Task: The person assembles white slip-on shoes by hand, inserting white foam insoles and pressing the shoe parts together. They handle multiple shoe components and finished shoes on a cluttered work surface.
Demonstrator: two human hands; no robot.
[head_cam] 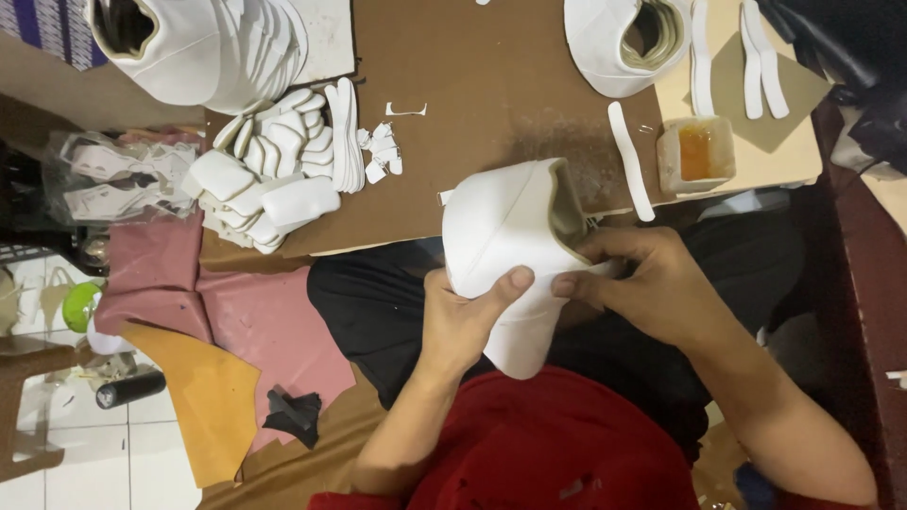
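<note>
I hold a white shoe upper [505, 236] over my lap, its tan-lined opening turned to the right. My left hand [463, 321] grips it from below, thumb pressed on its side. My right hand [652, 283] pinches the upper's edge at the opening, its fingertips close to my left thumb. A loose white strip [630, 161] lies on the brown board [472, 66] just beyond the upper.
A heap of white cut pieces [274, 170] sits at the board's left. More white uppers stand at back left [189, 47] and back right [619, 38]. A small container of orange glue [696, 151] is at right. Pink and tan sheets [208, 378] lie on the floor.
</note>
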